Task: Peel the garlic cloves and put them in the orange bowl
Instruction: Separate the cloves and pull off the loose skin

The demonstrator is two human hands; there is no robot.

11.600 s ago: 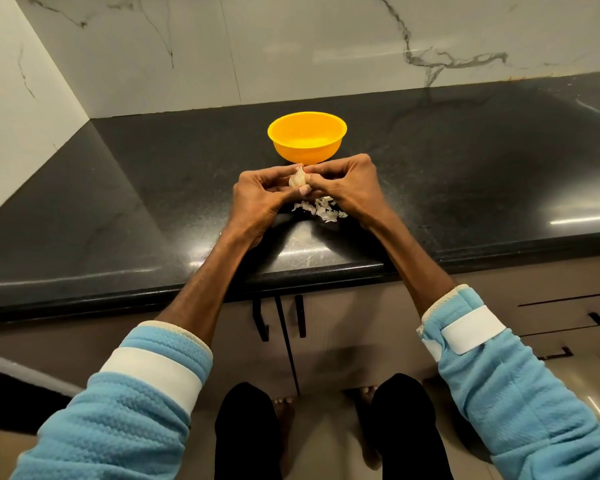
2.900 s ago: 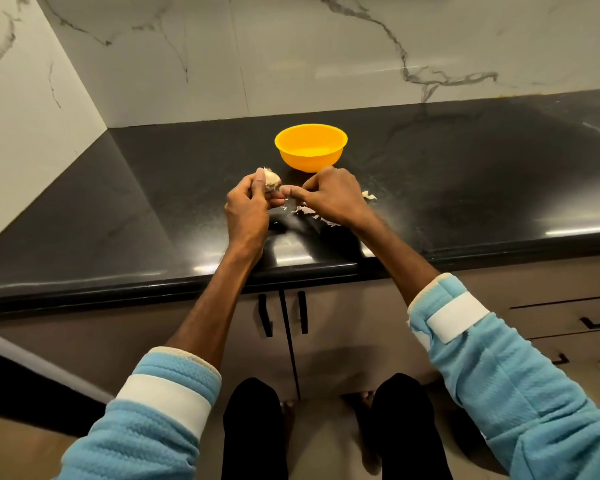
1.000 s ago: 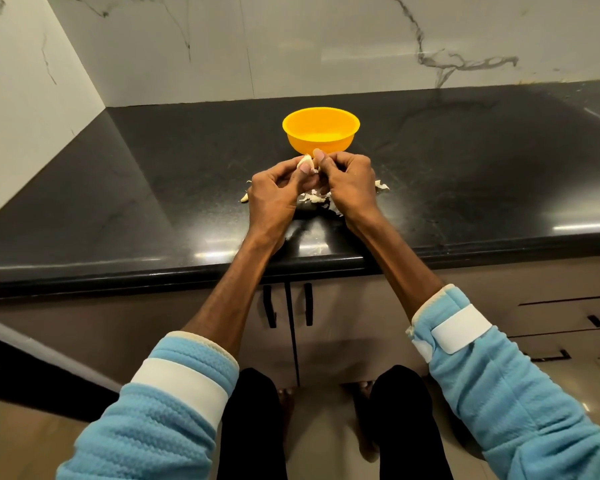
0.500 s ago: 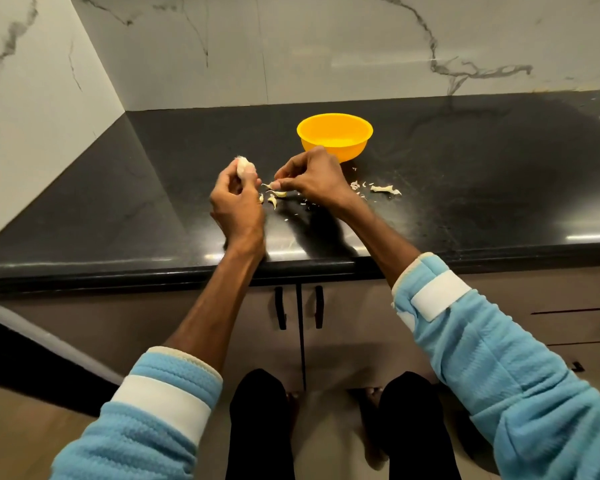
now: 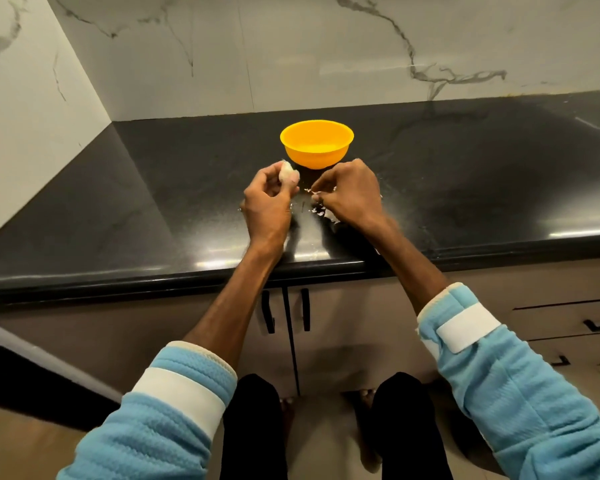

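Head view: a pale, whitish garlic clove point(image 5: 288, 174) sits gripped in the curled fingertips of the left hand point(image 5: 267, 202), raised above the black counter point(image 5: 153, 209); the right hand point(image 5: 352, 194), just beside it, pinches a thin peel scrap point(image 5: 310, 191); loose flakes point(image 5: 321, 212) lie beneath; the orange bowl point(image 5: 317, 157) stands just behind, its inside plain orange.

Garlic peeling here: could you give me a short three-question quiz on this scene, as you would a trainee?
1. True or false: the right hand holds the garlic.
2. Where does the orange bowl stand? A. on the countertop, beyond both hands; B. on the floor; C. inside the cabinet.
3. Fill in: the right hand's fingertips pinch a scrap of ___.
Key: 1 false, the left hand grips it. 2 A. 3 peel.
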